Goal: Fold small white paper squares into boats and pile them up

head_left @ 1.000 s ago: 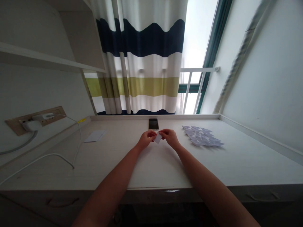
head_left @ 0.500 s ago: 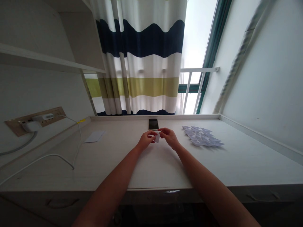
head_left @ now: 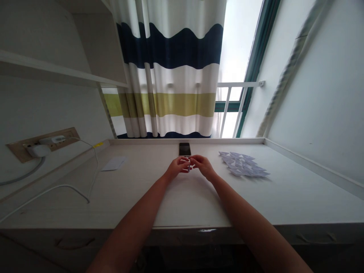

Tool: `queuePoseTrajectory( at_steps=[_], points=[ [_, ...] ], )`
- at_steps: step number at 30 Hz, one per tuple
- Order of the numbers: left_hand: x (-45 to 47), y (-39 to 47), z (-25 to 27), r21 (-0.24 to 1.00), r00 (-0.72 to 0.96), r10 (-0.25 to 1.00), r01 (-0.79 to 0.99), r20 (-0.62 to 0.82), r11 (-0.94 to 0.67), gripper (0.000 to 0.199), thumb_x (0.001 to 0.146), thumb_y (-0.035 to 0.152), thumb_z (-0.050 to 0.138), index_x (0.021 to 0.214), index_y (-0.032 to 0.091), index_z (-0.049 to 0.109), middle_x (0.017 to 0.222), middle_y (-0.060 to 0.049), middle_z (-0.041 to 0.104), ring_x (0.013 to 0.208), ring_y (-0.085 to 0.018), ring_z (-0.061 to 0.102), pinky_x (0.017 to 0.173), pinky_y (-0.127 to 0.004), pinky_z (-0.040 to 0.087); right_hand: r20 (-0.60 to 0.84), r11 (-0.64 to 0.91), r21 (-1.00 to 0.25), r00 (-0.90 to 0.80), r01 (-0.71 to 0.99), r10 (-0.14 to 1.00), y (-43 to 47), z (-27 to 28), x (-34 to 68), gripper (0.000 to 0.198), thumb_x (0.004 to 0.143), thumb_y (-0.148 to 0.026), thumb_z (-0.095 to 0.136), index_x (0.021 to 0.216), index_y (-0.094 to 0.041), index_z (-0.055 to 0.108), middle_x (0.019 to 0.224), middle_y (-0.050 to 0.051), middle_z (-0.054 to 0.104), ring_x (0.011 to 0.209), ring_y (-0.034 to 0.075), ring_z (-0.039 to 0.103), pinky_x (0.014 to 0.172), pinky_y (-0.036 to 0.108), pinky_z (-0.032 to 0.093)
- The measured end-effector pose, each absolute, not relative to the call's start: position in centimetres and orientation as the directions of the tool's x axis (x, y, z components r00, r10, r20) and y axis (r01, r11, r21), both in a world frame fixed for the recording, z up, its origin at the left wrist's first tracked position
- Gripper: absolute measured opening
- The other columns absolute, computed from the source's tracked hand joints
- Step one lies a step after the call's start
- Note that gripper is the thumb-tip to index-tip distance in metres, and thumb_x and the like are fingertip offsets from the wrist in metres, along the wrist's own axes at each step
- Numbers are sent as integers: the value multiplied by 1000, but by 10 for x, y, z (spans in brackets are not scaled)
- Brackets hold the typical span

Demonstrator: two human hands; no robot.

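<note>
Between my hands, over the middle of the desk, a small piece of white paper [head_left: 189,167] shows as a thin strip, seen nearly edge-on. My left hand [head_left: 176,167] pinches it from the left. From the right, my right hand [head_left: 201,164] has its fingertips closed at the paper's upper edge. Fingers cover much of the paper, so its folds cannot be made out. Just beyond the fingertips a dark phone [head_left: 184,149] lies on the desk. Several folded white paper triangles [head_left: 243,164] lie in rows to the right of my right hand.
A flat stack of white paper [head_left: 113,163] lies at the left. White cables [head_left: 96,163] run from a wall socket [head_left: 45,144] across the desk's left side. A low rim [head_left: 148,141] edges the back of the white desk [head_left: 187,204], below a striped curtain [head_left: 170,76].
The small paper has turned from showing a broad white face to nearly edge-on. My hands have drawn slightly closer around it; the other things stay put.
</note>
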State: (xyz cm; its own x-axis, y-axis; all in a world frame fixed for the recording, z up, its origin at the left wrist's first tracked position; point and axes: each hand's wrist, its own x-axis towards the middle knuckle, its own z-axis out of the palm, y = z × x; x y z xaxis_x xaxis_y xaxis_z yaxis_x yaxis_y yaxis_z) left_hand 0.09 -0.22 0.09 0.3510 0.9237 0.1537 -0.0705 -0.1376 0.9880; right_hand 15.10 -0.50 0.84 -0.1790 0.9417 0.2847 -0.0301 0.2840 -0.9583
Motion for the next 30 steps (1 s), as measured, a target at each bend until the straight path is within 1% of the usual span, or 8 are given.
queuePoseTrajectory(
  at_steps=[4,11,16,19,21,24,27,30],
  points=[
    [1,-4,2,988,350,926,-91,146,-121,34,67,34,64,91,14,51,85,-9,64,73,-20,64,66,-35,50,289,287,-957,-169,-38,942,-6,9,151,23,65,-36,62,77,-17,61,64,-1,61,61,11,57,54,25,45],
    [-1,-5,4,986,397,904,-107,160,-128,35,70,31,60,100,15,51,87,-9,64,78,-21,63,67,-34,50,332,331,-943,-184,-35,925,-4,6,153,24,67,-37,60,81,-18,58,64,-1,61,60,11,57,54,25,46],
    [0,-6,5,986,392,906,-115,161,-125,31,74,26,52,103,16,51,86,-7,63,76,-20,63,68,-35,50,328,327,-944,-186,-33,926,-5,6,153,25,67,-36,60,83,-18,55,65,-2,60,61,11,57,56,26,47],
    [0,-6,5,988,342,929,-102,141,-112,24,74,24,47,96,16,53,83,-6,62,73,-18,62,66,-34,50,308,310,-951,-175,-18,935,-5,7,152,20,68,-34,57,80,-18,55,67,-1,59,62,11,57,57,27,47],
    [1,-5,5,990,306,943,-93,130,-106,20,73,27,46,88,16,53,80,-5,61,69,-16,61,63,-32,50,295,299,-954,-153,0,943,-4,6,152,17,69,-33,55,75,-18,55,67,-1,59,61,11,56,57,27,47],
    [1,-3,3,989,250,957,-21,146,-146,22,70,35,52,81,16,52,72,-2,58,62,-13,57,56,-27,47,290,299,-953,-129,49,948,0,2,152,17,68,-33,54,66,-16,55,63,-1,57,59,11,54,56,27,46],
    [1,-2,1,959,196,956,138,220,-249,26,62,37,62,72,15,52,66,0,55,59,-11,52,52,-22,42,336,353,-925,-136,140,932,3,-3,153,15,63,-30,60,64,-15,56,60,-1,55,58,12,52,58,28,45],
    [0,0,0,910,150,934,219,324,-351,22,59,31,65,66,15,52,68,0,54,65,-12,51,58,-22,41,399,418,-889,-130,189,908,6,-7,153,14,59,-25,64,68,-16,57,65,0,57,61,12,52,63,29,44]
  ],
)
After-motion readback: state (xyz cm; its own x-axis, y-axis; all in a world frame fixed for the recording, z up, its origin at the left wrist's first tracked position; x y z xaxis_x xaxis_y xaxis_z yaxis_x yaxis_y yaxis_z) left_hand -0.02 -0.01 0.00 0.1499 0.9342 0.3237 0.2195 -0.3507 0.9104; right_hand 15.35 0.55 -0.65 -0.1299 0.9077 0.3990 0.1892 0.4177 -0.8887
